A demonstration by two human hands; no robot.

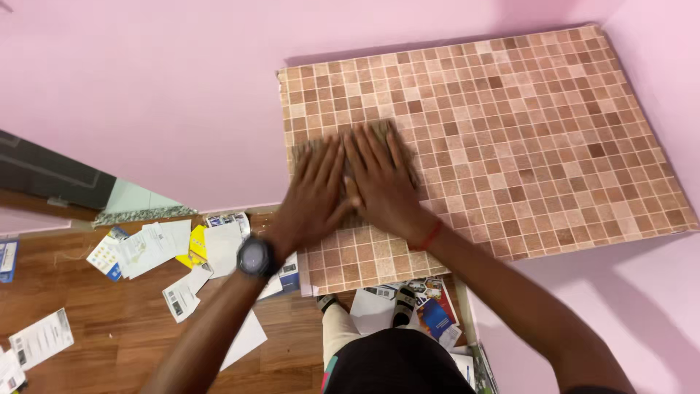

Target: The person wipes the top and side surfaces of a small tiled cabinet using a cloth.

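Both hands, left hand (315, 191) and right hand (380, 182), press open and flat on a tiled-pattern sheet (510, 131) against the pink wall (146, 87), centre frame. Papers (146, 252) litter the wooden floor (109, 328) lower left; the sheet's lower edge is hidden, perhaps by the arms.

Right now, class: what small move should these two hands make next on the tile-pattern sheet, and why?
Probably slide both palms outward. The left hand and right hand lie flat, side by side, on the left part of the tile-pattern sheet against the pink wall; the rest remains unpressed.
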